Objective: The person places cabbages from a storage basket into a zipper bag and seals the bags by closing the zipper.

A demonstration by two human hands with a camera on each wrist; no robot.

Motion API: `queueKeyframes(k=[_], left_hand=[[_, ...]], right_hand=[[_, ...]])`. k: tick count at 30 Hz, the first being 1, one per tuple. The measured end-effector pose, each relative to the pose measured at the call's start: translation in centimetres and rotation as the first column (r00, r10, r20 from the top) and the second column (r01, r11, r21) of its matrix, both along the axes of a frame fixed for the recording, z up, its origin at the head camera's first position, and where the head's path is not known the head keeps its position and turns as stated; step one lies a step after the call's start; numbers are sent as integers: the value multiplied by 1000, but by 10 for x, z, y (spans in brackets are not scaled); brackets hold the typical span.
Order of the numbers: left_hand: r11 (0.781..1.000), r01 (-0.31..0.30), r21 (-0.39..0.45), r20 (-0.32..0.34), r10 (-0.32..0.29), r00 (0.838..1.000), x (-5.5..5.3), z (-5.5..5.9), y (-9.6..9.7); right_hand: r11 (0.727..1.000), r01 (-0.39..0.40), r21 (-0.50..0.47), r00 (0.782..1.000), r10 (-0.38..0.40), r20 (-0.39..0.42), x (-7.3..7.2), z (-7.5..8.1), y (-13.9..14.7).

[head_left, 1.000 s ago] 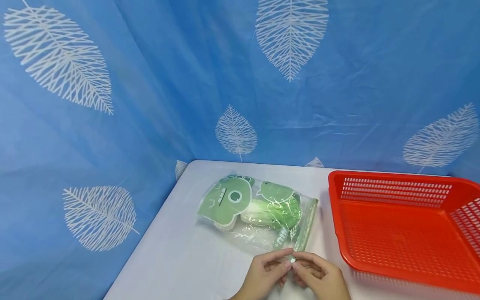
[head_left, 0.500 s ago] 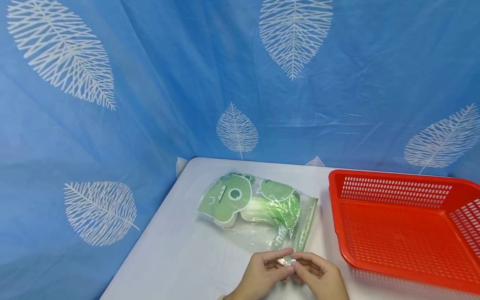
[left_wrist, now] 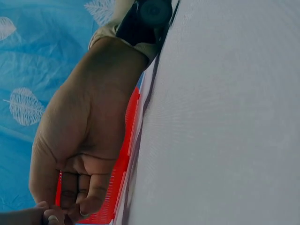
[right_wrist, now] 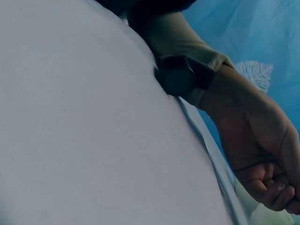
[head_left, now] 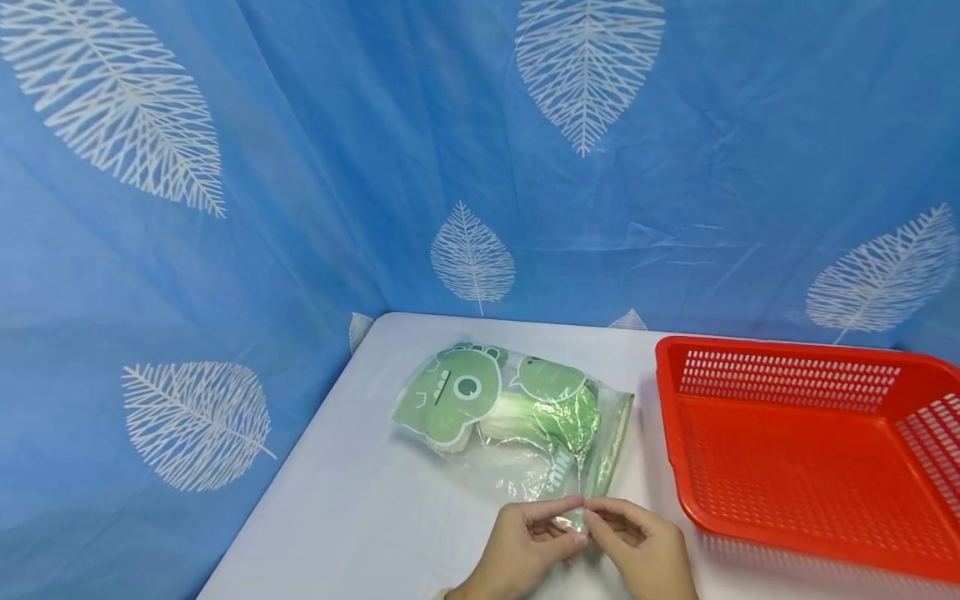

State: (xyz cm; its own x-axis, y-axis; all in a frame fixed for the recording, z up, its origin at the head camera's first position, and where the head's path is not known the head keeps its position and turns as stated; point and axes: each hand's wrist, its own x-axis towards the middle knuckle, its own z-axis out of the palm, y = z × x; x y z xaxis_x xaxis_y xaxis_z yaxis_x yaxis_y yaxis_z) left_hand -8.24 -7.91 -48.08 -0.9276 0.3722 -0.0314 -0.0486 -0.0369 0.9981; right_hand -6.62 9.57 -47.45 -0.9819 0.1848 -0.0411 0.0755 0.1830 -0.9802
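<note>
A clear zip bag (head_left: 461, 400) printed with a green cartoon dinosaur lies flat on the white table, with a leafy green vegetable (head_left: 517, 417) inside that looks like bok choy. Its green zip strip (head_left: 618, 433) runs along the right side. At the near end of that strip, my left hand (head_left: 525, 542) and right hand (head_left: 641, 546) meet, fingertips almost touching, and both pinch the bag's corner. The left wrist view shows the curled fingers of the left hand (left_wrist: 79, 154). In the right wrist view the right hand (right_wrist: 258, 150) is curled too, its fingertips partly cut off.
A red plastic basket (head_left: 675, 467) with slotted walls stands on the right of the white table (head_left: 337, 508), close beside the bag. Behind and to the left hangs a blue curtain (head_left: 337, 167) with white leaf prints.
Both hands stay at the bag's near corner; the right thumb and fingers shift slightly on it. The bag and basket keep their places, while the head view tilts a little.
</note>
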Motion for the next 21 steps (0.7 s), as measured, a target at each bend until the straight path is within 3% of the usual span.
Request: queueKeyframes(k=[7,12,16,21], left_hand=[[999,-1,-33,52,3,999,0,2,1],[1000,-4,-31,60,6,998,1,2,1],[1000,-13,-18,62,14,998,1,1,1],[1000,-14,-6,60,14,998,1,1,2]], right_hand=[[998,-1,-61,1000,3,20,-21,-9,11],[998,-33,-48,999,35,40,-35,-11,20],[998,-33,-57,999,31,-39,-46,-13,22],[998,21,-65,992,-29,-124,-57,-16,23]])
